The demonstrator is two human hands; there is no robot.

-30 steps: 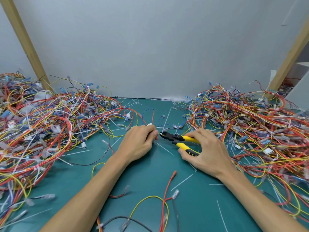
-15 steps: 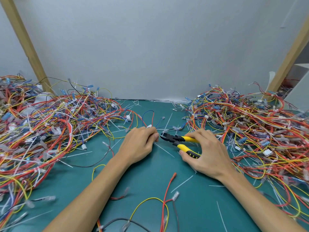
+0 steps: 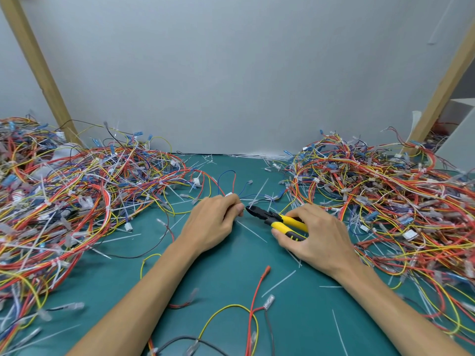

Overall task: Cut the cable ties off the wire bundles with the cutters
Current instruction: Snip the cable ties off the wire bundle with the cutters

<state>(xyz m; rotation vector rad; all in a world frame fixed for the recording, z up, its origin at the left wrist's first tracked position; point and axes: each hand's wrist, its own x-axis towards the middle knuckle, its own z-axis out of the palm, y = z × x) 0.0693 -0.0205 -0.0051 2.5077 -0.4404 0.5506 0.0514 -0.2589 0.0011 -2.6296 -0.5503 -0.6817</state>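
Yellow-handled cutters (image 3: 279, 220) are gripped in the right hand (image 3: 318, 240), with the fingers curled round both handles. Their black nose is pointed at the left hand (image 3: 213, 224) and lies just beside its fingertips. A thin wire bundle (image 3: 232, 183) is pinched in the curled left fingers, and its blue and red loops are spread on the green tabletop (image 3: 231, 278) beyond the knuckles. Whether a tie sits between the blades cannot be told. Tangled wire heaps are piled outward of each hand, a left heap (image 3: 77, 196) and a right heap (image 3: 390, 201).
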